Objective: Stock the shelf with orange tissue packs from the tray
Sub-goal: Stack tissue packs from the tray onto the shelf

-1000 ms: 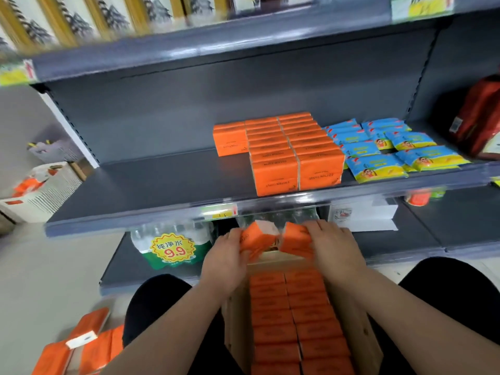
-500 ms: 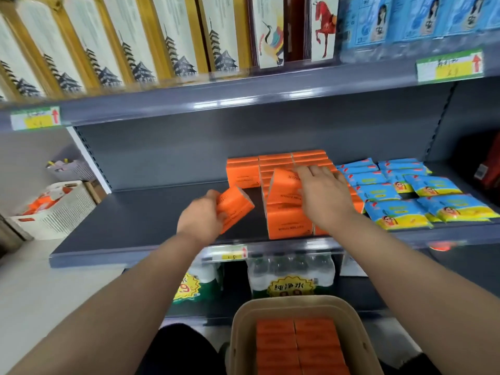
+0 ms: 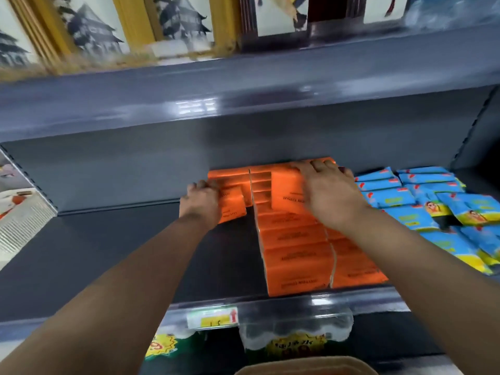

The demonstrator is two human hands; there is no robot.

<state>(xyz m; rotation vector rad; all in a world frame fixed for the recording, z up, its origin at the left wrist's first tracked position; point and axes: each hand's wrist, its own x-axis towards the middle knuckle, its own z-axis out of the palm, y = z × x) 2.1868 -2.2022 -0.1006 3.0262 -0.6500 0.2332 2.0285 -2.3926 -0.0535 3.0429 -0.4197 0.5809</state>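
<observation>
Two rows of orange tissue packs run front to back on the dark grey shelf. My left hand grips one orange pack against a short stack at the back left of the rows. My right hand holds another orange pack flat on top of the rows near the back. Only the tan rim of the tray shows at the bottom edge.
Blue and yellow packets lie to the right of the orange rows. The shelf left of the orange packs is bare. A price label sits on the shelf edge, bottled water below it. A white basket stands at far left.
Both hands have reached deeper into the shelf with their packs, the left to the back-left stack, the right onto the rows. The view has tilted up and moved closer; the tray is almost out of view.
</observation>
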